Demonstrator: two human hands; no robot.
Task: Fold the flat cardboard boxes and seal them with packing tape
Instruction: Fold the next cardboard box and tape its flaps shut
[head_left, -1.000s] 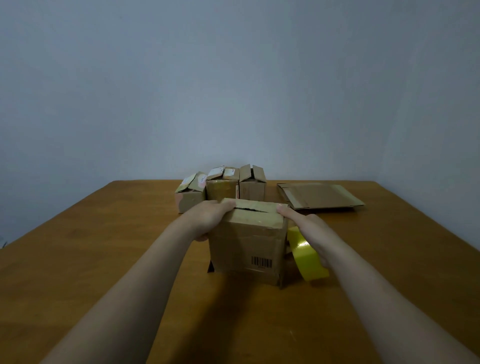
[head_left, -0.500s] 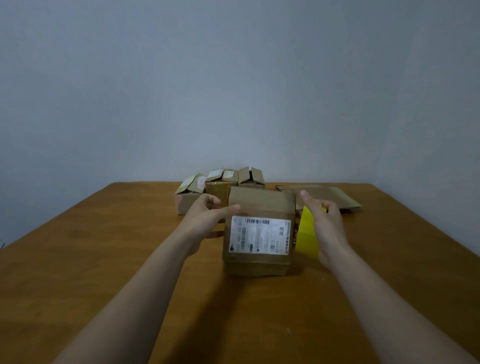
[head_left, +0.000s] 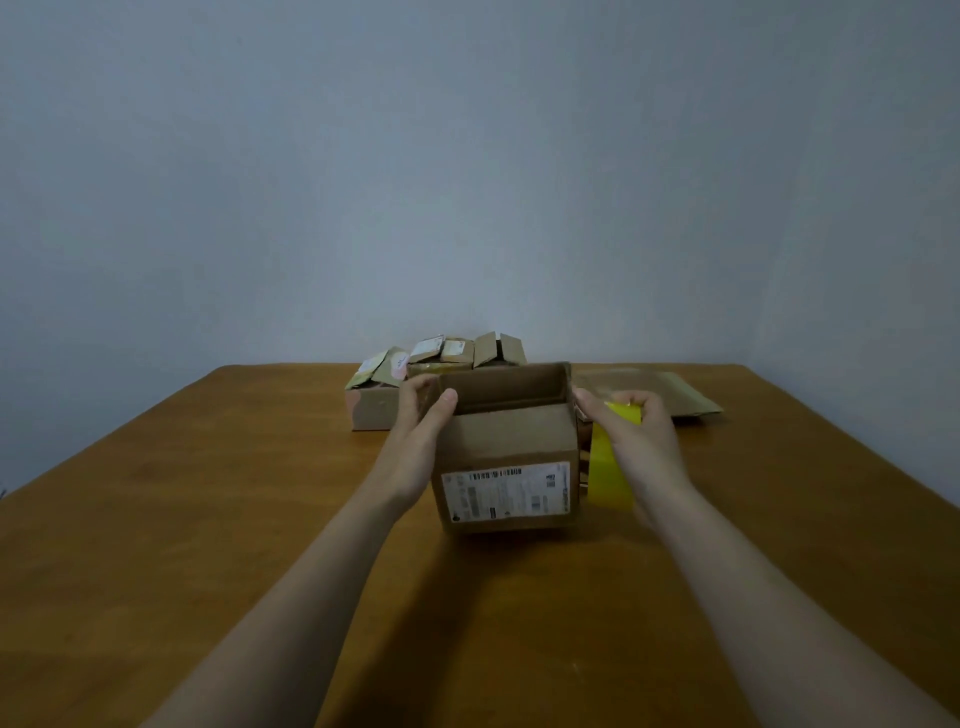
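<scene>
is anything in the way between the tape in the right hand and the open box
Nothing visible. The yellow tape roll, held in the right hand, sits close beside the right wall of the open box. The left hand grips the box's left rim, on the far side from the tape.

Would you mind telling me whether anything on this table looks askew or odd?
Slightly: the three small boxes at the back have top flaps sticking up, and the leftmost box sits turned out of line with its neighbours. The labelled box is open on top; nothing looks spilled.
</scene>
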